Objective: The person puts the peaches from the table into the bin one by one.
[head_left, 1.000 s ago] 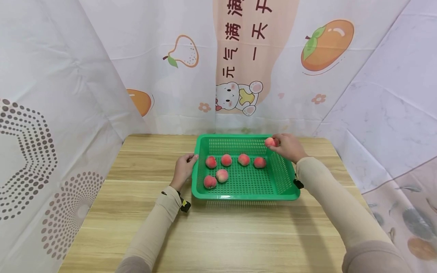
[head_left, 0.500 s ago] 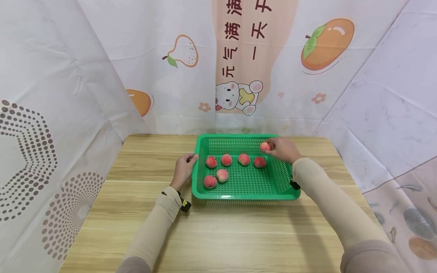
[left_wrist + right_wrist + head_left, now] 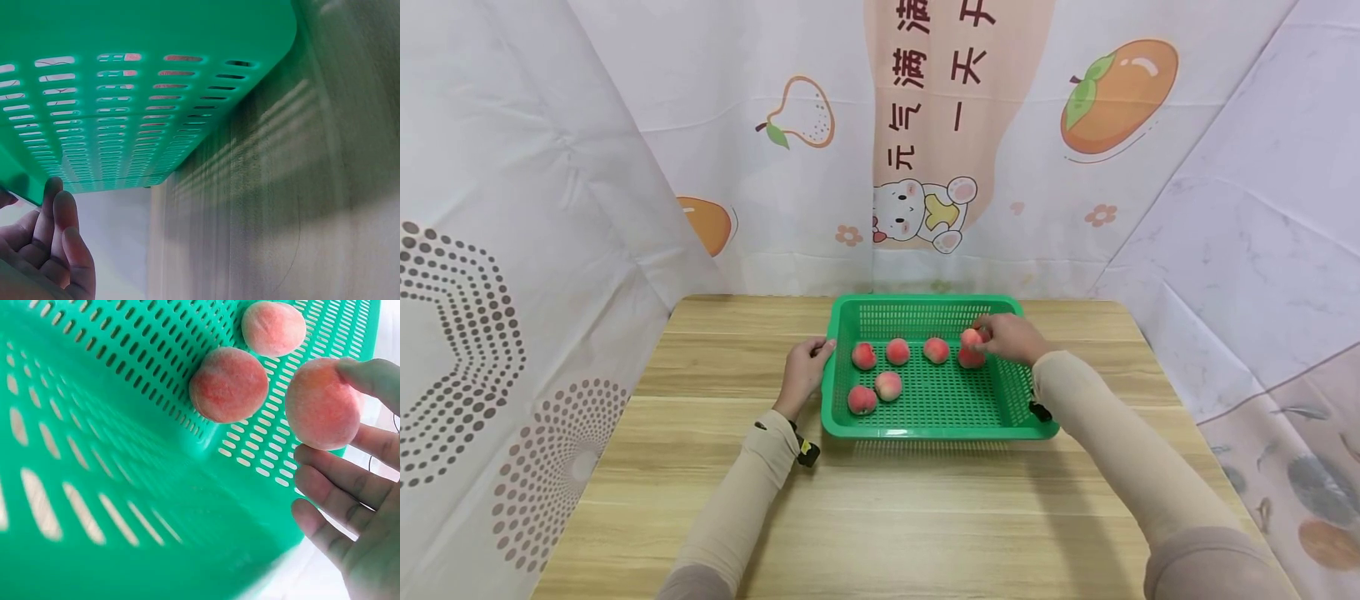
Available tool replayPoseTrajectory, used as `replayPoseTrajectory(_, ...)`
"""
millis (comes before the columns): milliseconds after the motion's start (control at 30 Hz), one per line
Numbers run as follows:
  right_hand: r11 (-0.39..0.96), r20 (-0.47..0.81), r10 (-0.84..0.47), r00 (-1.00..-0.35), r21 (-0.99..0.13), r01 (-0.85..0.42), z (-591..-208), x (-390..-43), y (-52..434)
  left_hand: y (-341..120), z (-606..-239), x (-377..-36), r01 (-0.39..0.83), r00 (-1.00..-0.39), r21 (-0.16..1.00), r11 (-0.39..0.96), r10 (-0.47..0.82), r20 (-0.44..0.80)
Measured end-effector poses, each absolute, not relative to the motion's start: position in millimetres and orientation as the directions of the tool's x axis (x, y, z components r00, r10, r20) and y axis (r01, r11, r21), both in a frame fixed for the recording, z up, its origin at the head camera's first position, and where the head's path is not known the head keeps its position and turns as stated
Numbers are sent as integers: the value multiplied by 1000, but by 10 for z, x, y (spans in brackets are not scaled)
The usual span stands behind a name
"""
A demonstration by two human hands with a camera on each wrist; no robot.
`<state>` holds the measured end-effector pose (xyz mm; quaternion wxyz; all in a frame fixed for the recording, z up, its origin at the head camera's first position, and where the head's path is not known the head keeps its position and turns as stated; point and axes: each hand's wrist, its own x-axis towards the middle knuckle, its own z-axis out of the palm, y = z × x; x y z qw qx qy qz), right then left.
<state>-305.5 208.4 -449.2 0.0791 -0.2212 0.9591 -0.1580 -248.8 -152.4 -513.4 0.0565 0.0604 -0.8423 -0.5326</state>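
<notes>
A green slotted basket (image 3: pixel 936 432) stands on the wooden table with several pink peaches in it. A back row runs from a peach (image 3: pixel 863 356) at the left to a peach (image 3: pixel 971 359) at the right; two more lie in front, one of them (image 3: pixel 888 385). My right hand (image 3: pixel 990 337) pinches another peach (image 3: pixel 973 337) just above the rightmost one. In the right wrist view that held peach (image 3: pixel 322 403) sits between thumb and fingers (image 3: pixel 340 487), near two resting peaches (image 3: pixel 228 384). My left hand (image 3: pixel 807 367) holds the basket's left rim, with its fingers (image 3: pixel 53 240) curled beside the wall (image 3: pixel 125 94).
The table (image 3: pixel 887 517) is bare wood in front of and beside the basket. Printed cloth walls (image 3: pixel 925 167) close in the back and both sides, right behind the basket's far rim.
My right hand has carried the peach from over the basket's far right corner down and to the left, into the basket above the rightmost peach. The left hand has stayed on the rim.
</notes>
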Motion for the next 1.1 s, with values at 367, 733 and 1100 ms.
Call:
replayPoseTrajectory(367,859,-178,-452,-874,-351,-372,-4561,-3011,2075,-1516,-5112,-2482,-39,-988,900,433,-153,31)
replayPoseTrajectory(733,840,-211,-490,-846,-373,-394,-4554,-2994,2012,-1521,-5129,-2469,-56,-988,905,421,-153,11)
replayPoseTrajectory(1100,839,-285,-498,-819,-396,-372,-4575,-2978,1895,-1518,-5133,-2476,-50,-988,902,429,-154,18)
